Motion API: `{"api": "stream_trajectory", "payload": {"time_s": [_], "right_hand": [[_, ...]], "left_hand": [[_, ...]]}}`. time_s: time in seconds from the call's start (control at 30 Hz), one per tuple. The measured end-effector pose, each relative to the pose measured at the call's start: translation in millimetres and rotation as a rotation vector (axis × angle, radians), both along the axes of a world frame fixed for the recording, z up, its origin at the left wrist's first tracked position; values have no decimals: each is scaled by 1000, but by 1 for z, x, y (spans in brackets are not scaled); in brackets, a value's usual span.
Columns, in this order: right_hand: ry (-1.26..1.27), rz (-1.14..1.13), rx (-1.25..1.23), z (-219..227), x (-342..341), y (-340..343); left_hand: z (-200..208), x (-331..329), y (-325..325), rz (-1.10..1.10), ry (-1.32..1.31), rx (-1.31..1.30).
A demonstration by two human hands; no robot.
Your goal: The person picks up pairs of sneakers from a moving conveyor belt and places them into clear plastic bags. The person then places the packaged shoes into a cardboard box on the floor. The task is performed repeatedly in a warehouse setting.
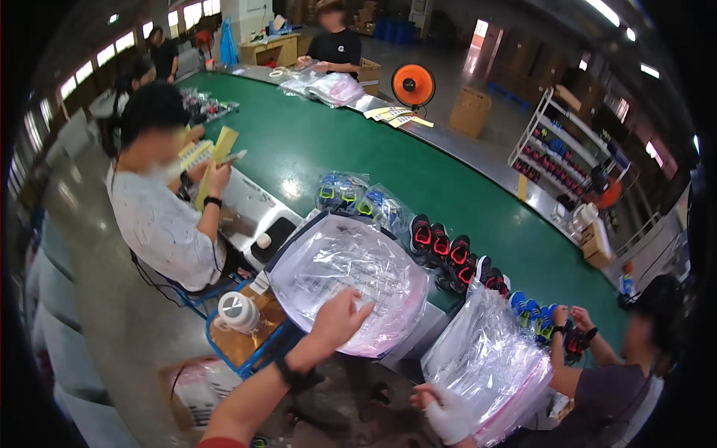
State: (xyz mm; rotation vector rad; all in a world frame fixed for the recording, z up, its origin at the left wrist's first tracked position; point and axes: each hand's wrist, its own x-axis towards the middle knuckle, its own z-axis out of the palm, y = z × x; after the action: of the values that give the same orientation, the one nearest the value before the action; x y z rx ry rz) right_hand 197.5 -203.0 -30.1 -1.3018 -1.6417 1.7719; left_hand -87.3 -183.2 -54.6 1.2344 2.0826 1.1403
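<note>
Two bag stacks noted; left hand (340,319) rests flat and released on left bags (347,280); right hand (446,414), wrapped, grips right bags (489,366) at table (314,149) edge; shoes (448,250) remain unbagged; none visibly drawn yet.

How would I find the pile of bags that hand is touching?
Look at the near edge of the green belt. The left hand lies on a round stack of clear bags; unlike the stack by the right hand, it sits left of the black-and-red shoes.
</note>
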Motion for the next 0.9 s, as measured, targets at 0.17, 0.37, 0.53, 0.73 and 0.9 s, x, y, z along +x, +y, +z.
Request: {"api": "stream_trajectory", "payload": {"time_s": [0.17,0.37,0.53,0.73,0.9], "right_hand": [[38,-124,61,-21,47,33],[-49,-239,-17,-32,74,49],[-152,-189,5,5,63,87],[-2,-204,-78,-4,1,108],[9,75,31,-31,-100,131]], "left_hand": [[-79,16,77,-110,372,-524],[-105,14,99,-230,353,-459],[-110,-21,91,-259,-136,-391],[-103,-37,82,-123,-988,-362],[-105,-46,77,-94,-1188,-430]]}}
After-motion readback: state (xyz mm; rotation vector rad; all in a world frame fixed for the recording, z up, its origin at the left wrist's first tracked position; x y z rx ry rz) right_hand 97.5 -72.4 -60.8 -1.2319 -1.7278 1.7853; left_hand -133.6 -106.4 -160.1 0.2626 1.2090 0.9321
